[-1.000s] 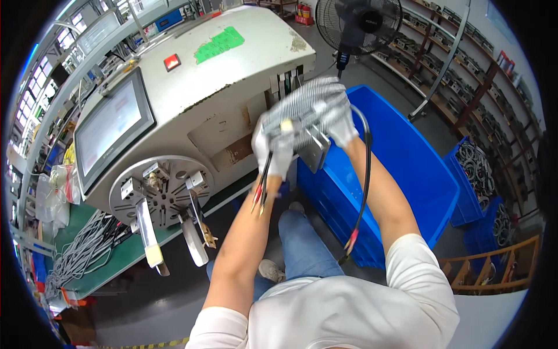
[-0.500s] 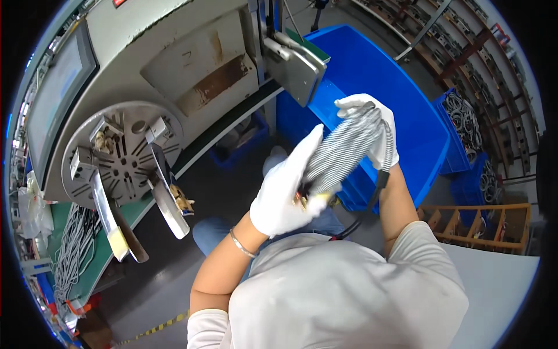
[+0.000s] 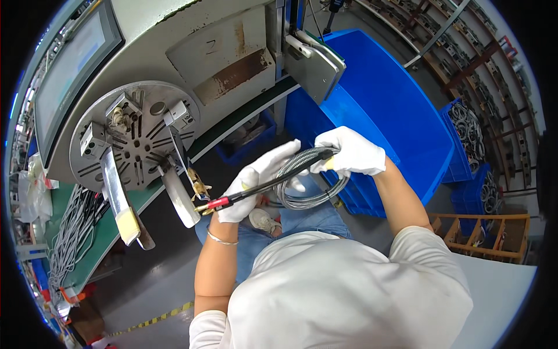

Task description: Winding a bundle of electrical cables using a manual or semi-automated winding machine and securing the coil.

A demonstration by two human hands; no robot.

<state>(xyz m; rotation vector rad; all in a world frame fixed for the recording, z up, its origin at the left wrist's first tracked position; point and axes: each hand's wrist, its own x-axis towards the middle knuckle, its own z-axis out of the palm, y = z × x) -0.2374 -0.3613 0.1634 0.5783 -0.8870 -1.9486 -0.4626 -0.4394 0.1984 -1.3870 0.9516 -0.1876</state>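
Observation:
A grey braided cable [image 3: 311, 203] hangs wound in an oval coil in front of my body, with a dark tie near its lower right. My right hand [image 3: 351, 152], in a white glove, pinches the coil's top right, where a black sleeved end starts. That end runs down to the left to a red and gold plug [image 3: 218, 203], which lies across my left wrist. My left hand [image 3: 257, 177], gloved too, grips the coil's left side; some of its fingers are hidden behind the strands.
On the left stands a machine with a slotted round plate [image 3: 136, 136] and protruding metal arms [image 3: 180, 198]. A large blue bin [image 3: 401, 110] is on the right. Further right are blue crates of coiled cable [image 3: 465, 139] and a wooden divided tray [image 3: 488, 238]. Loose cables [image 3: 72, 232] lie on the green bench.
The coil has turned from edge-on to showing its open loop. My right hand has come down and my left hand has moved left. The red plug now shows over my left wrist.

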